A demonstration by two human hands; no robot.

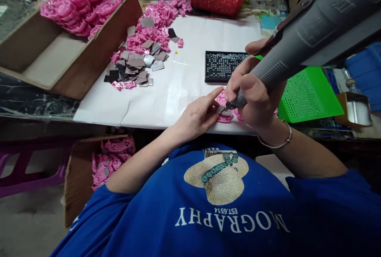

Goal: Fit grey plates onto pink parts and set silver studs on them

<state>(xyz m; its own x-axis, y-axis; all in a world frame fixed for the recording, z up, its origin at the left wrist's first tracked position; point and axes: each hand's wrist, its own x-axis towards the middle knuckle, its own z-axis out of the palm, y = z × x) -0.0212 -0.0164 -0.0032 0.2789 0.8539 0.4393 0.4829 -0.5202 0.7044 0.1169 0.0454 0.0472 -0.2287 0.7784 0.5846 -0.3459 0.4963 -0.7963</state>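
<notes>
My right hand (258, 102) is closed round the thick grey driver (309, 30), thumb on the near side, and its thin tip slants down to the plate (228, 113) on the pink piece (220, 98). The piece is at the near edge of the white-covered counter (160, 106), just left of my right hand. The fingers of my left hand (193, 118) are bent at its left side, the index reaching to its far edge — whether they pinch it or only brace it, I cannot tell.

I take this as the driver-work step, tip set to the plate; whether a screw is under it is too small to tell. What the move calls for, I judge, is a firm left hand and the driver in line with its spot, as a slanted tip could slip — and my left fingers are close by.

More pink shows beside the piece, partly hidden by my right hand. Beyond my hands is the black tray (218, 68), with small metal bits in it; the green tray (311, 94) is to the right. Loose plates (135, 63) and a pink heap (160, 16) are on the far left.
</notes>
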